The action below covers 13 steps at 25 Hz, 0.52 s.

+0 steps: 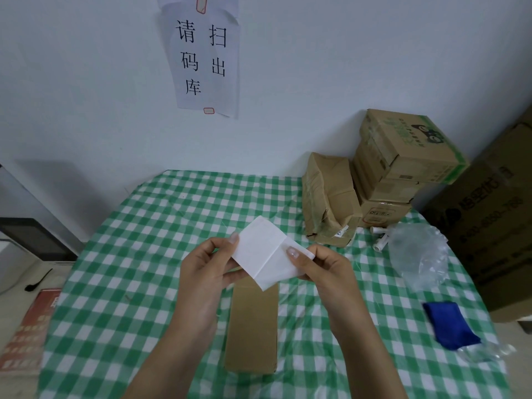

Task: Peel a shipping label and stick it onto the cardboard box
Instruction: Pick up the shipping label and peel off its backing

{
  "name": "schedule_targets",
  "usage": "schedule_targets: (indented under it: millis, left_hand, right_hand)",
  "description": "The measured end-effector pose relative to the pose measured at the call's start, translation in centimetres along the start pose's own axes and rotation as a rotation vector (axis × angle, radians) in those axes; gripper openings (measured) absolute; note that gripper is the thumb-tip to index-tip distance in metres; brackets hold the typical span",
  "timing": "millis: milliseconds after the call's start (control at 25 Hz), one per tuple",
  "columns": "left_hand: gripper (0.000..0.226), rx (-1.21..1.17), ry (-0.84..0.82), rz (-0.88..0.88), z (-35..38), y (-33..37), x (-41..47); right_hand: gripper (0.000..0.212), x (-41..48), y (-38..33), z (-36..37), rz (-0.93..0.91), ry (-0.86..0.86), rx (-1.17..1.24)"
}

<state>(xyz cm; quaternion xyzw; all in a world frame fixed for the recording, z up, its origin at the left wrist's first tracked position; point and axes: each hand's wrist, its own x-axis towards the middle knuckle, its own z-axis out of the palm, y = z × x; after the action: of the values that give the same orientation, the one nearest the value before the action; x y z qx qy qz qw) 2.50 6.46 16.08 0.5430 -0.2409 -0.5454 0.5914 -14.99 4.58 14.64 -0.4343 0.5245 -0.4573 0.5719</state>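
Two hands, left hand (pixel 205 272) and right hand (pixel 322 264), pinch a white shipping label (pixel 266 254) at frame centre above the cardboard box (pixel 252 326); careless peeling could crease it.

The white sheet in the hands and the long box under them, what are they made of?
The white sheet looks like thin matte paper: it creases along a fold. The long box looks like plain brown cardboard, dull, with folded edges.

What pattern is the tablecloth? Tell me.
Green-and-white checks on the tablecloth, clearest in the head view.
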Motion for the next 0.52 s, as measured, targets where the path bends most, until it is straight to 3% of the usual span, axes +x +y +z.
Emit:
schedule_targets:
  millis: [520]
  left_hand:
    - [0.02,-0.002,0.015,0.003,-0.14,0.33,0.23]
  right_hand:
    - [0.028,0.24,-0.13,-0.11,-0.007,0.029,-0.028]
